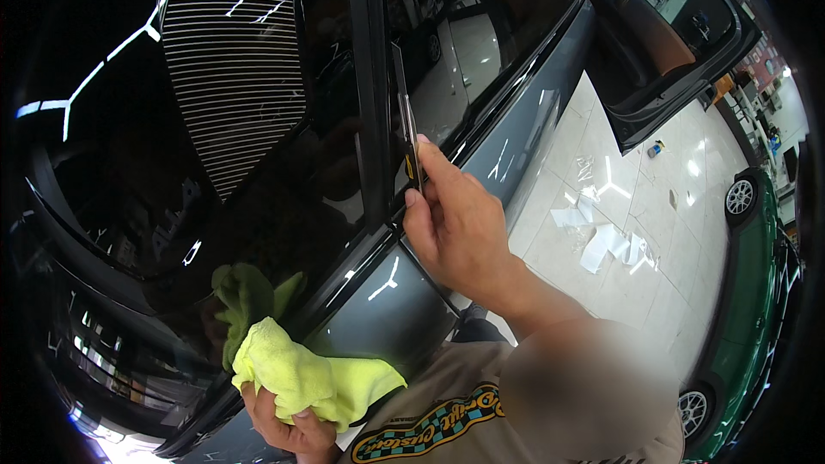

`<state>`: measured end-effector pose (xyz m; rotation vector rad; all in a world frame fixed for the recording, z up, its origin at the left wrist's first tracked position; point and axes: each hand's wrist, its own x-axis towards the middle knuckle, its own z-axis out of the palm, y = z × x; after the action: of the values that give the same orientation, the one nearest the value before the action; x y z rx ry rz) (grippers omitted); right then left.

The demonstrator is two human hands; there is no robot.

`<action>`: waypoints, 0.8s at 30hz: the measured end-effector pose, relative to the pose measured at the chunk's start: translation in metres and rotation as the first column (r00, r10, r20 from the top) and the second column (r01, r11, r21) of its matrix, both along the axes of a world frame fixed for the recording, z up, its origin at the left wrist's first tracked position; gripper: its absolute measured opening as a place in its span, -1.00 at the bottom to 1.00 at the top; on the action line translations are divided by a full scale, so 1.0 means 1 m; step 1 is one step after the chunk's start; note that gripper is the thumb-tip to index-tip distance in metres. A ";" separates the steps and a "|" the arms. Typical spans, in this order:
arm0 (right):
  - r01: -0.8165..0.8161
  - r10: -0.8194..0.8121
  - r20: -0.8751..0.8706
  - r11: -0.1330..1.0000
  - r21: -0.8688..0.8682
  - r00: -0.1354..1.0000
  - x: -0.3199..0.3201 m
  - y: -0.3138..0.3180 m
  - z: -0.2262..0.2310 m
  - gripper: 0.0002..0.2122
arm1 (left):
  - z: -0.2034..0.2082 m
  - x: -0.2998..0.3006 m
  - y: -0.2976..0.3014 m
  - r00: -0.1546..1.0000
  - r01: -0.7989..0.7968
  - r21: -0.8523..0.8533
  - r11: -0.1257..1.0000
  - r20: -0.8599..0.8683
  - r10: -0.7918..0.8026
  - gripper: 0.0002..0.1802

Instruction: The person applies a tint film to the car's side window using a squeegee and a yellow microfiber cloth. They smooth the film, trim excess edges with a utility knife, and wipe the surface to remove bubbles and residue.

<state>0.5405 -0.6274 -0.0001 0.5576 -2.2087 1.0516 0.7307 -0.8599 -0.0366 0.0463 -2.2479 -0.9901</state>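
Observation:
In my right hand [460,223] is a slim snap-off utility knife [411,165], black with a yellow mark. Thumb and fingers pinch its body, and its long thin blade points up along the dark pillar [371,112] between two car windows. Whether the blade touches the trim, I cannot tell. My left hand [288,430], lower down, is closed round a bright yellow-green microfibre cloth [296,374]. The cloth is bunched beside the glossy dark car window [284,241], which mirrors it. Its loose end hangs over the grey car door [387,305].
An open car door [640,125] juts out at the upper right. White paper scraps [606,245] and a small can [656,149] are on the tiled floor [550,180]. A green car [743,318] stands along the right side. Striped light reflects in the window glass.

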 end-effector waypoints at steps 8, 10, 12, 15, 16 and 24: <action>0.042 -0.042 -0.016 0.999 0.004 0.999 0.003 0.001 -0.006 -0.49 | 0.000 0.002 0.000 1.000 -0.003 -0.001 1.000 0.018 0.003 -0.40; 0.039 -0.039 -0.007 0.999 0.006 0.999 0.004 0.001 -0.006 -0.49 | 0.002 0.001 0.000 1.000 -0.010 -0.010 1.000 0.021 0.011 -0.40; 0.037 -0.037 0.001 0.999 0.002 0.999 0.005 0.001 -0.007 -0.49 | 0.002 0.001 0.000 1.000 -0.012 -0.012 1.000 0.023 0.012 -0.40; 0.040 -0.040 -0.006 0.999 0.009 0.999 0.006 0.001 -0.008 -0.49 | 0.002 0.001 -0.001 1.000 -0.003 -0.006 1.000 0.018 0.003 -0.40; 0.037 -0.037 0.001 0.999 0.011 0.999 0.006 0.001 -0.008 -0.49 | 0.001 0.001 -0.001 1.000 -0.001 -0.004 1.000 0.011 0.001 -0.39; 0.030 -0.031 0.027 0.999 0.027 0.999 0.011 0.001 -0.016 -0.48 | 0.001 0.001 0.002 1.000 -0.020 0.013 1.000 0.018 0.019 -0.38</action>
<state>0.5518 -0.6260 -0.0159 0.5224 -2.2514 1.0214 0.7322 -0.8582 -0.0356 0.0833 -2.2529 -0.9984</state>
